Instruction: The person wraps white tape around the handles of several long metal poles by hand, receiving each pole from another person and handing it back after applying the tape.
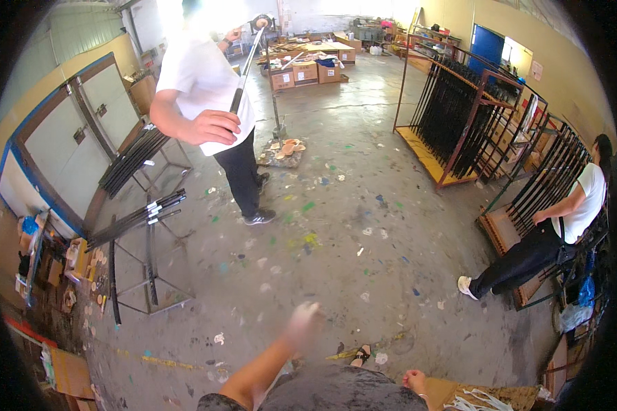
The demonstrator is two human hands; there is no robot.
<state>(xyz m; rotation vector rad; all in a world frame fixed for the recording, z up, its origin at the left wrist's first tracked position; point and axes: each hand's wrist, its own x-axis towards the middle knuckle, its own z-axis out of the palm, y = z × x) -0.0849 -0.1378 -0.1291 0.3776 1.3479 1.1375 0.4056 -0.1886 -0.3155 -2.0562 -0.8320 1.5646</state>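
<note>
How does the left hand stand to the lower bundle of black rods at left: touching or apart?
Apart. The head view shows the left hand, blurred, with a wide stretch of floor between it and the rods.

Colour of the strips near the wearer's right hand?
White; the strips show best in the head view, by its lower edge, toward the right.

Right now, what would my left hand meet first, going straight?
Perhaps the brown metal rack of black rods; ahead of your blurred left hand, only spotted grey floor shows before it. Depth is unclear.
</note>
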